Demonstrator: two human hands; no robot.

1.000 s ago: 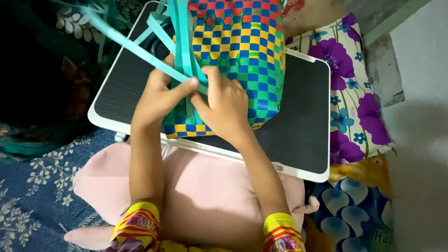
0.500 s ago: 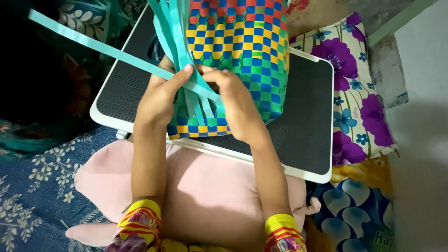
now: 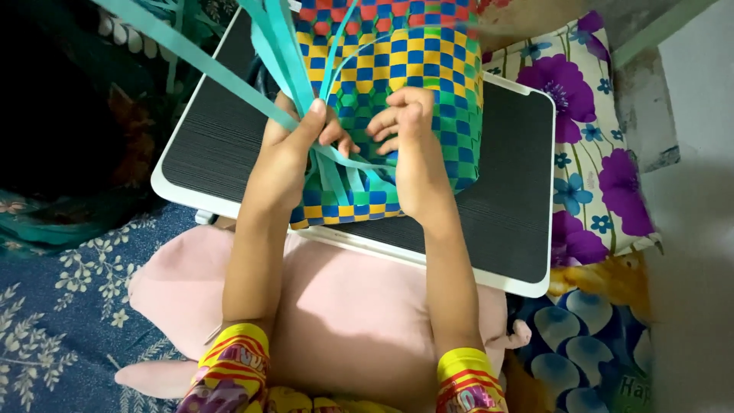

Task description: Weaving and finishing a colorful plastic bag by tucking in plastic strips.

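At the far left lies a dark blue cloth with pale flower sprigs (image 3: 53, 321), and above it, toward ten o'clock, a dark shadowed heap of fabric that cannot be made out. A long teal strip (image 3: 191, 57) runs from the upper left corner down toward the middle, ending in the left hand (image 3: 287, 157). That hand is closed: the thumb and fingers pinch a bunch of teal strips (image 3: 279, 46) that fan upward toward twelve o'clock from the grip. From the same pinch, further strip ends drop toward five o'clock and lie across the lower face of the woven basket (image 3: 405, 84).

The basket is plaited in blue, yellow, green and red checks and lies on its side on a black ridged board with a white rim (image 3: 505, 222). Its near edge sits at about six o'clock from both hands, just past the knuckles, while its body reaches away toward twelve o'clock. A pink cushion (image 3: 344, 313) lies under the forearms, at six o'clock from the board.

The right hand (image 3: 413, 145) rests on the basket's face just right of the left hand, fingers curled loosely inward, their tips touching the weave near a thin looped strip; whether it actually pinches that strip cannot be told. Both wrists wear yellow patterned cuffs (image 3: 466, 378).

To the right, at three o'clock, spreads a cloth with purple flowers (image 3: 589, 153), then a pale wall (image 3: 696, 229).
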